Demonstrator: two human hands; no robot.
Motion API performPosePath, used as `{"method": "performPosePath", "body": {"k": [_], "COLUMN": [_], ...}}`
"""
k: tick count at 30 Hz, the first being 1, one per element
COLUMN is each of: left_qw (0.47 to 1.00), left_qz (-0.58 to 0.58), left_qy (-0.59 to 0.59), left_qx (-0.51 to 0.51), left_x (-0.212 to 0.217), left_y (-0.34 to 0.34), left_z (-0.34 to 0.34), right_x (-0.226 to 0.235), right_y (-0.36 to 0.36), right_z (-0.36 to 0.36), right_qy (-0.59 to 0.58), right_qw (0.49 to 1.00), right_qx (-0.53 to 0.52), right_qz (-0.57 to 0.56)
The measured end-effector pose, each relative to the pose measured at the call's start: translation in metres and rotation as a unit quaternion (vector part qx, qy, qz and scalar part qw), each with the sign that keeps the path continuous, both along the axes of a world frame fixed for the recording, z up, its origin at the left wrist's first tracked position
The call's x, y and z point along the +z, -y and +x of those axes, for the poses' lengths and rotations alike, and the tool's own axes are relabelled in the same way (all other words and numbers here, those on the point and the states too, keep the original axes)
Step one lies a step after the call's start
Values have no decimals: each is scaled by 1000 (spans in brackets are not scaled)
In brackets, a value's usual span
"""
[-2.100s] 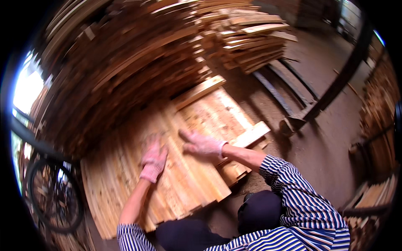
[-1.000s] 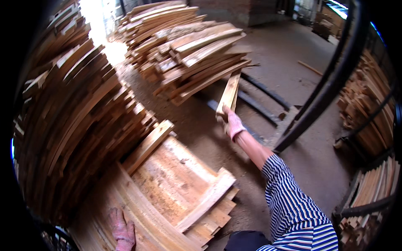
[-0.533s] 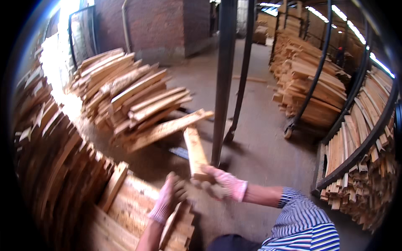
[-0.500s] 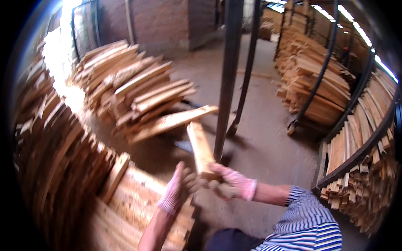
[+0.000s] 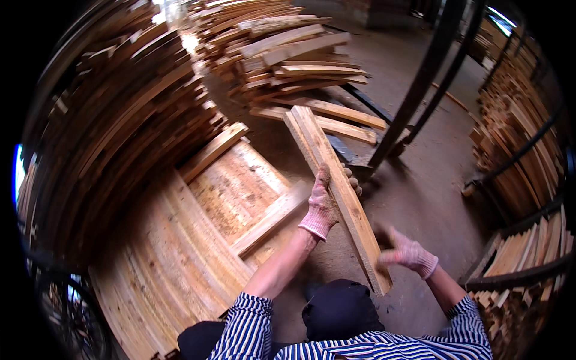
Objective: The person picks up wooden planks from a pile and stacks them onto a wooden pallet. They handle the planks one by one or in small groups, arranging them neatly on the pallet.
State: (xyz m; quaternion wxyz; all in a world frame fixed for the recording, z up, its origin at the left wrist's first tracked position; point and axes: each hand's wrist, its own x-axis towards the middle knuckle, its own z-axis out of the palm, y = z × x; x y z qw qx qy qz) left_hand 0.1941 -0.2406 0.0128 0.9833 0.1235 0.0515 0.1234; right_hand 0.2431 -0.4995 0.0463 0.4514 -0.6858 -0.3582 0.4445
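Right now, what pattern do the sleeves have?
The sleeves have blue and white stripes; head view.

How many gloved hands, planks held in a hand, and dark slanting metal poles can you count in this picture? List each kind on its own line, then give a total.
Gloved hands: 2, the left hand and the right hand
Plank held in a hand: 1, the long plank
Dark slanting metal poles: 1, the metal pole
Total: 4

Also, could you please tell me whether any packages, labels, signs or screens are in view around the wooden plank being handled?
None in view. There are only the long wooden plank, held in the gloved left hand, stacks of bare boards and dark metal rack posts; nothing on them reads as a label.
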Motion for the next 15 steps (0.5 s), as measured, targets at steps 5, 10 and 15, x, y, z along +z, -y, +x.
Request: {"method": "performPosePath", "body": {"k": [5, 10, 15], "left_qw": [928, 857, 268], "left_qz": [351, 389, 750], "left_qy": [-42, -291, -578], "left_qx": [116, 172, 178], "left_x": [-35, 20, 24], "left_y": [-78, -142, -231], "left_z": [-64, -138, -239], "right_x": [40, 31, 2], "right_y": [-161, -244, -334], "right_z": [-51, -71, -116], "right_qy": [245, 182, 329], "right_qw": [966, 975, 937], "right_qx": [28, 63, 121], "right_qz": [73, 114, 9]}}
